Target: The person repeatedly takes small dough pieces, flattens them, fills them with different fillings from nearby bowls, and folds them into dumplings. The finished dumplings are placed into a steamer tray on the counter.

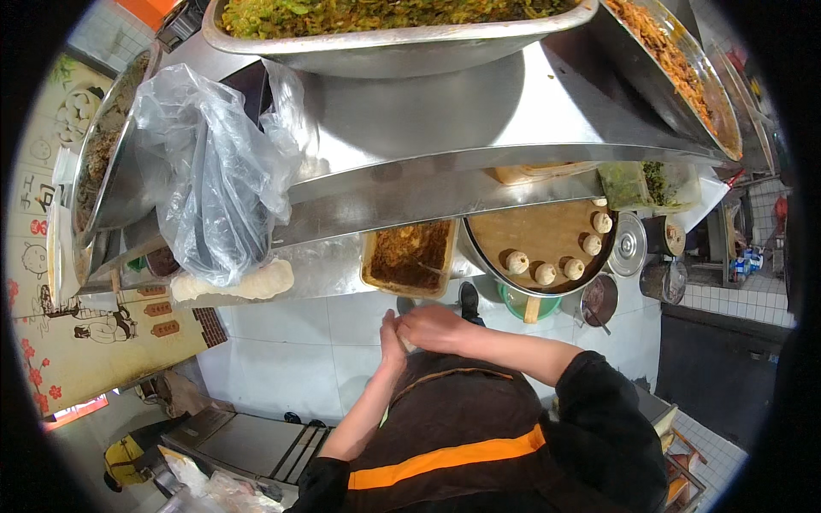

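Note:
In front of my apron, my left hand (390, 338) and my right hand (433, 328) meet around a small piece of pale dough (406, 344). Only a sliver of it shows between the palms; my fingers hide the rest. Just beyond my hands is a rectangular tub of dark brown filling (410, 253), with a utensil lying in it. To its right, a round steamer tray (513, 234) with a brown liner carries several pleated buns (545, 274) along its near and right rim. Over on the left, a long roll of dough (234, 282) rests at the counter's edge.
A clear plastic bag (211, 173) hangs over the raised steel shelf (410, 115). Upon that shelf stand a large pan of chopped greens (391, 38) and a bowl of shredded orange filling (680, 70). A pot (600, 301) and a green basin (513, 301) sit lower right.

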### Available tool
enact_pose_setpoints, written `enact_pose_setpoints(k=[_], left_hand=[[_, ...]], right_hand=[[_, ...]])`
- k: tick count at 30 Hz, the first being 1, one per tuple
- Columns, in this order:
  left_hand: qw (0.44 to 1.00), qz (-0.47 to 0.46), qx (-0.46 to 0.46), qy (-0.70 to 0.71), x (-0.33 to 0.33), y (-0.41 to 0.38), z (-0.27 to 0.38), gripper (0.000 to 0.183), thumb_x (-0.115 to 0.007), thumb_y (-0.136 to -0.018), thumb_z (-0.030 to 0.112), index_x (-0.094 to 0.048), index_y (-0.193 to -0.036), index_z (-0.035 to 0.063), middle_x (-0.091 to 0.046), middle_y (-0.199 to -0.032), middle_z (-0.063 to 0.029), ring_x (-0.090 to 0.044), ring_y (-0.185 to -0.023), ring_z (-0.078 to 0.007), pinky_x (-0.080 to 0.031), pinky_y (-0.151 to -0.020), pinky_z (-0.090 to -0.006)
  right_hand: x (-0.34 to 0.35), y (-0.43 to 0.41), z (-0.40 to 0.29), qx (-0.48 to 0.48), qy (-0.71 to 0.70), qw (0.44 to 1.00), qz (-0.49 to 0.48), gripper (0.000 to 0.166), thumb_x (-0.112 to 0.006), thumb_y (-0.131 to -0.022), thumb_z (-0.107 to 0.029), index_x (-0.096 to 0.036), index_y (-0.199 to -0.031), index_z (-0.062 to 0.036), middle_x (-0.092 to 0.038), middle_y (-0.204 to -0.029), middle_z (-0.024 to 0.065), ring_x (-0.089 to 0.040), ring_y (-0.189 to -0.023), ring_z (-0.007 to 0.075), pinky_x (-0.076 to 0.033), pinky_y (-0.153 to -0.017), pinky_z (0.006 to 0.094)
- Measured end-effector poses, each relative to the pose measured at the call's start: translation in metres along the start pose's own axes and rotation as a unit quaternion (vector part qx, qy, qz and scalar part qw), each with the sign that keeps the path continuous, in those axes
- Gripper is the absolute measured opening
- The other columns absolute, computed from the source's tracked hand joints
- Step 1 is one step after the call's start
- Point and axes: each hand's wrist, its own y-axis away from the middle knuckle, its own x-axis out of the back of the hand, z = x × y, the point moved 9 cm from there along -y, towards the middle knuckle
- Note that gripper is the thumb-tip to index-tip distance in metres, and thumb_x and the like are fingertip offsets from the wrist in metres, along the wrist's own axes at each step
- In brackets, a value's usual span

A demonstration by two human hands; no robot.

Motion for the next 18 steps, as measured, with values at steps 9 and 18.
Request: enact_pose_setpoints(k=[9,18], left_hand=[[0.978,0.017,0.124,0.169,0.039,-0.007,0.010,0.068,-0.029,-0.096,0.059,-0.062,-0.079,0.0016,-0.064,-0.075,-0.0160,-0.060,-0.071,-0.0301,-0.048,-0.065,-0.0394],[0.971,0.019,0.109,0.213,0.055,-0.019,0.030,0.062,-0.034,-0.095,0.055,-0.063,-0.082,0.0021,-0.065,-0.077,-0.0156,-0.061,-0.073,-0.0291,-0.050,-0.066,-0.0386]], right_hand=[[-0.034,-0.067,0.101,-0.135,-0.196,0.959,0.157,0.013,-0.057,-0.090,-0.017,-0.064,-0.092,-0.0064,-0.065,-0.093,0.0129,-0.064,-0.094,0.0350,-0.053,-0.077,0.0443],[-0.040,-0.052,0.092,-0.081,-0.062,0.986,0.134,0.013,-0.065,-0.089,-0.021,-0.068,-0.093,-0.0092,-0.063,-0.091,0.0077,-0.062,-0.096,0.0287,-0.052,-0.082,0.0415]])
